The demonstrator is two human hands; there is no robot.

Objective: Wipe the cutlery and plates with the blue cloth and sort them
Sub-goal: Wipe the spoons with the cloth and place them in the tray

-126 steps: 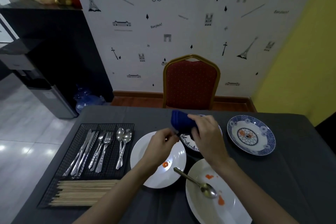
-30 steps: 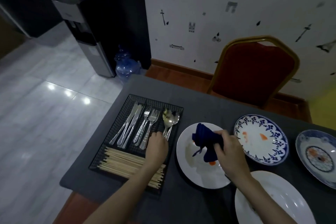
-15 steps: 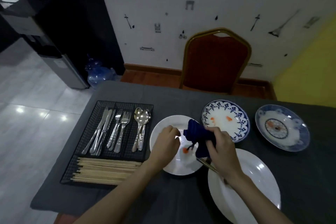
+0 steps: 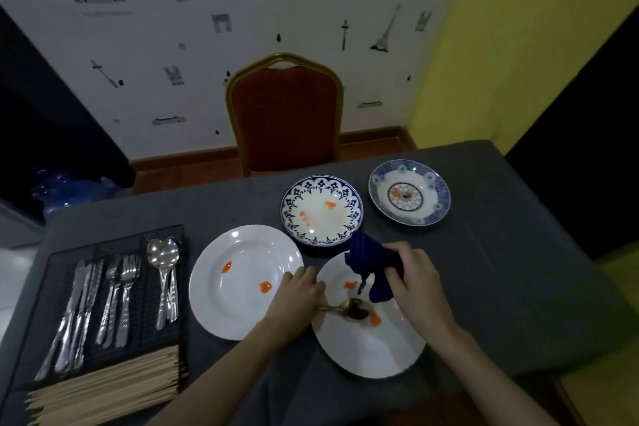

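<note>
The right hand (image 4: 416, 282) is clenched around a bunched dark blue cloth (image 4: 371, 264), holding it just above the far part of the nearer round white plate (image 4: 366, 349). The left hand (image 4: 297, 294) reaches across the gap between the two white plates, its fingers curled down at the handle end of a metal spoon (image 4: 349, 308) — whether they actually pinch the handle cannot be told. The spoon's bowl lies on the nearer white plate, dark with residue, with orange smears beside it.

The second round white plate (image 4: 242, 282), to the left, carries two orange spots. Beyond it sits a white plate with a dark blue patterned rim (image 4: 321, 209), also smeared orange, and to its right, apart, a blue-and-white bowl-like plate with an orange-and-black medallion (image 4: 409, 192).

At the table's left edge a black wire-mesh cutlery tray (image 4: 103, 245) holds knives (image 4: 74, 311), forks (image 4: 119, 297) and spoons (image 4: 166, 282) in separate compartments — wooden chopsticks (image 4: 103, 387) lie bundled across its near section. All rests on a dark grey tablecloth (image 4: 501, 287); a red-cushioned chair with a gold frame (image 4: 285, 114) stands at the far side.
</note>
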